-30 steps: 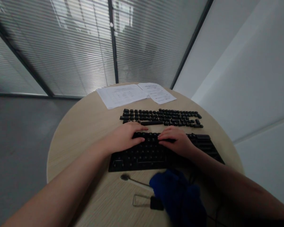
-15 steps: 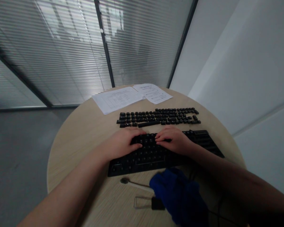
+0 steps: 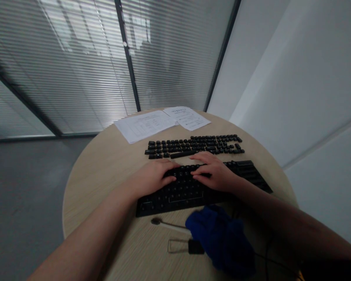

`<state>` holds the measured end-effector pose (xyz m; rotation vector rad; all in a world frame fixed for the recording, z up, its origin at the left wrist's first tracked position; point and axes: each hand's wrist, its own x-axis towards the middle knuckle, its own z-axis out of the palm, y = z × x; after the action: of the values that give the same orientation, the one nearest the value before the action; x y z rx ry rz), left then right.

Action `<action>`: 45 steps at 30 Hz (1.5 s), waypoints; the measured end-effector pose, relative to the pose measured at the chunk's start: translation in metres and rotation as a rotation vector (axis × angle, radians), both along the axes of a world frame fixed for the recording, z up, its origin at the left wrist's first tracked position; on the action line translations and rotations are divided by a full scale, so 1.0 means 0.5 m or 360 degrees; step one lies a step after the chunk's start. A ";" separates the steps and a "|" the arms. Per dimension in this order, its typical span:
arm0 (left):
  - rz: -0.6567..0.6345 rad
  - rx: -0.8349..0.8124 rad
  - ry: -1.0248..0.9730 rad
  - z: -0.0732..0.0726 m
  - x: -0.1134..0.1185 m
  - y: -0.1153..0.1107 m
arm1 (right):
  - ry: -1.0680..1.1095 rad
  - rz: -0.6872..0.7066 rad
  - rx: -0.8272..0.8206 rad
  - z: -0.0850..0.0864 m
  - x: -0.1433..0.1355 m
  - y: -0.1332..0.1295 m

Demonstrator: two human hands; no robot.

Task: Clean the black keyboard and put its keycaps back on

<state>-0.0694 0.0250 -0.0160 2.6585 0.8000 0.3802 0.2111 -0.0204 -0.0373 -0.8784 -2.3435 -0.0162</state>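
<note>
A black keyboard [image 3: 187, 195] lies at a slight slant on the table, many of its keycaps off. My left hand [image 3: 155, 176] rests over its left part, fingers stretched along the far rows and thumb apart on the nearer ones. On the middle rows, my right hand [image 3: 215, 171] touches the keyboard with thumb and a finger spread slightly; another finger reaches beyond the far edge. Neither hand visibly holds a loose piece. Behind the keyboard, rows of loose black keycaps [image 3: 166, 149] are laid out, with the long space bar [image 3: 183, 154] nearest to my fingers.
Two printed sheets [image 3: 146, 125] lie at the back of the round wooden table [image 3: 90, 175]. In front of the keyboard are a brush with a dark head [image 3: 156, 221], a black keycap puller with a wire loop [image 3: 195, 246] and a crumpled blue cloth [image 3: 222, 242]. A cable [image 3: 276, 265] runs at the right.
My right hand's fingers have spread, one lifting away toward the loose keycaps. My left hand stays in place on the keyboard. The view has shifted slightly.
</note>
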 end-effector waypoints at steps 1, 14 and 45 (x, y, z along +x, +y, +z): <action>0.0004 0.0003 0.0004 0.000 0.000 0.000 | -0.0007 -0.0006 -0.0013 0.000 0.002 0.000; 0.0083 -0.0061 0.0056 0.009 -0.033 0.013 | -0.0017 -0.0045 0.0165 0.012 0.011 -0.012; 0.0010 0.0332 0.0147 0.014 0.017 -0.047 | -0.0678 -0.0854 -0.0478 0.100 0.057 0.346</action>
<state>-0.0609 0.0015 -0.0088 2.8866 0.8382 0.3629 0.2398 0.1527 0.0125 -1.7832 -2.4459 -0.0813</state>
